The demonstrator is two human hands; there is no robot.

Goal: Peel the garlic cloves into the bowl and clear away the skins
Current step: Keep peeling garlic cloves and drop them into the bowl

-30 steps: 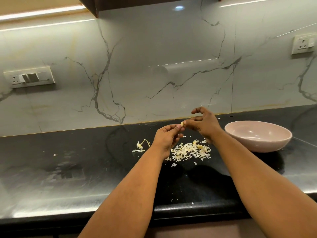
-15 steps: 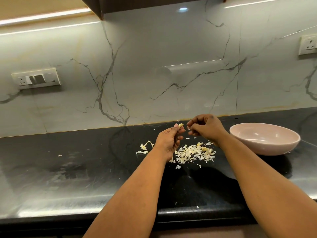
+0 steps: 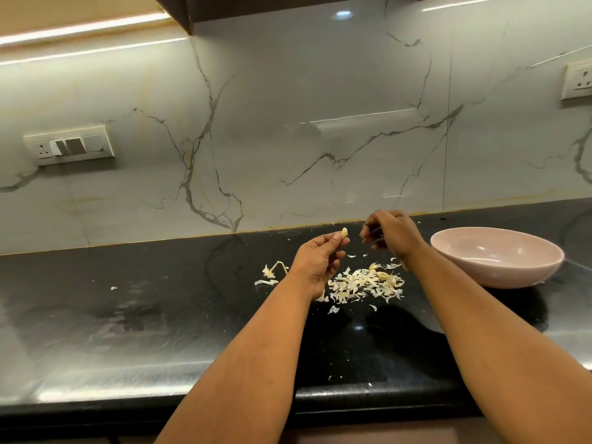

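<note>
Left hand [image 3: 315, 262] pinches garlic clove [image 3: 344, 232], right hand [image 3: 392, 236] curled, contents unclear; skins [image 3: 362, 285] w/ a few cloves litter surface [image 3: 160, 302], bowl [image 3: 496, 256] looks empty.

A glossy black stone counter [image 3: 160, 315] runs along the foot of the marble wall, its surface catching streaks of light. Near the middle lies a loose heap of pale garlic skins [image 3: 362, 285] with a couple of cloves [image 3: 382, 275] resting among them at its right side, and a dried stem [image 3: 274, 270] with a curl of skin just to the left. A pink bowl [image 3: 499, 274] sits on the counter to the right of the heap, and stray flakes [image 3: 113, 287] lie scattered farther left and toward the front edge.
</note>
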